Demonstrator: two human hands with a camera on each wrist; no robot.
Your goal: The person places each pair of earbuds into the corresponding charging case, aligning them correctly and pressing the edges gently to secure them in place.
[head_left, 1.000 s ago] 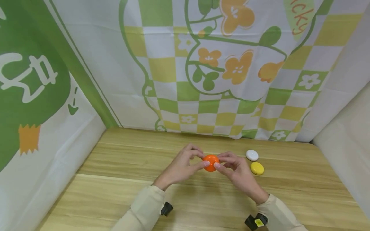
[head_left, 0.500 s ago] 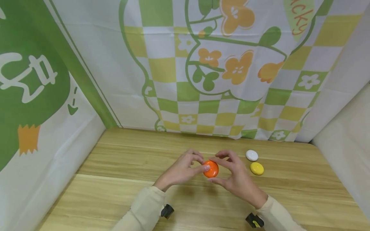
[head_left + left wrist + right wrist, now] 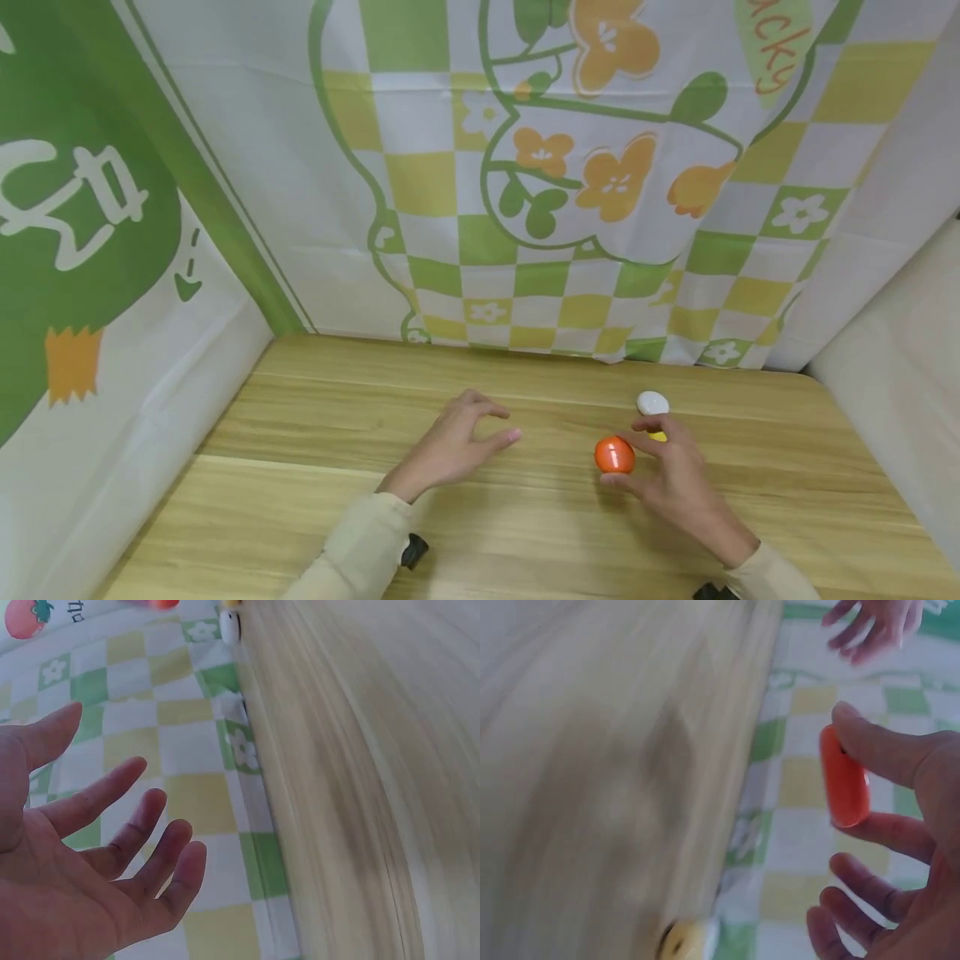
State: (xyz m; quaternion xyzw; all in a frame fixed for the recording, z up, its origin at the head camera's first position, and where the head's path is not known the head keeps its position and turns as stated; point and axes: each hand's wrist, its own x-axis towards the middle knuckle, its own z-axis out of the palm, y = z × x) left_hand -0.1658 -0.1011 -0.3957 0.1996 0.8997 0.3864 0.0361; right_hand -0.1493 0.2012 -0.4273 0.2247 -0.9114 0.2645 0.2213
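Note:
My right hand (image 3: pixel 681 479) pinches a glossy orange disc (image 3: pixel 615 455) by its edge, thumb on one side and index finger on the other. In the right wrist view the orange disc (image 3: pixel 845 780) appears edge-on, thick with rounded sides, and the other fingers hang loosely curled. My left hand (image 3: pixel 452 442) is over the table, holding nothing; the left wrist view shows its fingers (image 3: pixel 120 847) spread and slightly bent. Just beyond the right fingers lies a yellow disc (image 3: pixel 658 436), mostly hidden by them. A similar white disc (image 3: pixel 652 403) lies behind it.
A wooden table (image 3: pixel 337 400) spans the space beneath both hands. Behind it hangs a checked, flowered cloth (image 3: pixel 487 233). Printed fabric (image 3: pixel 90 208) walls off the left, and a pale panel (image 3: pixel 892 358) the right.
Both hands were at the orange disc. My left hand has let go and drawn back left; my right hand has carried the disc right, towards the yellow disc.

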